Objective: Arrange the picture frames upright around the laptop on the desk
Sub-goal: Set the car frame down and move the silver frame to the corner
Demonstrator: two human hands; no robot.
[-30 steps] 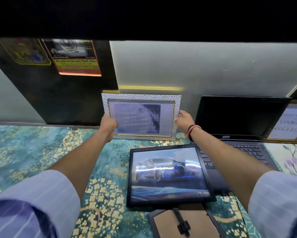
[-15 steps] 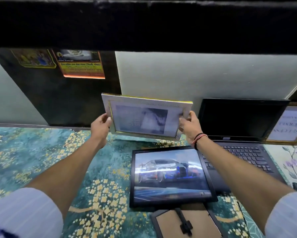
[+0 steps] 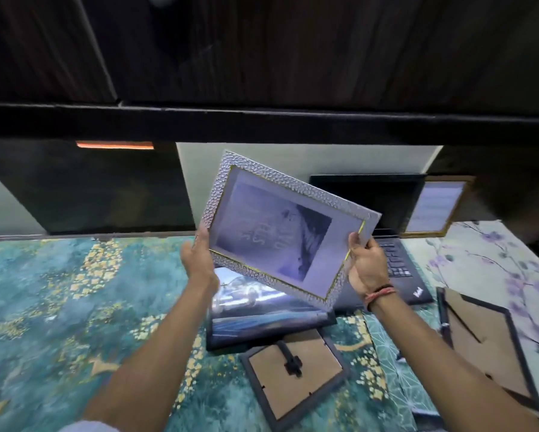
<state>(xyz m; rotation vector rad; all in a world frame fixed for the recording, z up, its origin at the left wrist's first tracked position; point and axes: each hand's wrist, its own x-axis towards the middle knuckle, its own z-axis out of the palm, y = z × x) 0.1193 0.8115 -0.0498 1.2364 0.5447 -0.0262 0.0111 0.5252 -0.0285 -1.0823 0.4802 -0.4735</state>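
Step in hand: a silver frame (image 3: 288,227) is held in the air at the centre of the picture, tilted, its glass side towards the camera; by my reading it is being turned over or checked before it gets stood up.
Left hand (image 3: 199,260): grips the frame's lower left edge, fingers behind it, thumb side at the rim.
Right hand (image 3: 366,263): closed on the frame's right short edge, thumb on the front border.
Laptop (image 3: 383,213): open at centre right, screen dark, partly hidden by the held frame.
Gold frame (image 3: 433,208): stands upright just beside the laptop's right side, so one frame looks placed.
Car picture (image 3: 262,310): black frame lying face up on the desk (image 3: 59,300), below the held frame.
Face-down frames: one with a stand strut (image 3: 294,366) at lower centre, another (image 3: 489,347) at lower right; both lie flat, backs up.
Progress: early, I judge; three frames lie flat and one is in the hands.
Next move calls for: folding out the back strut, which is hidden from here, then setting the frame on its long edge on the bare desk left of the laptop, without knocking the car picture.
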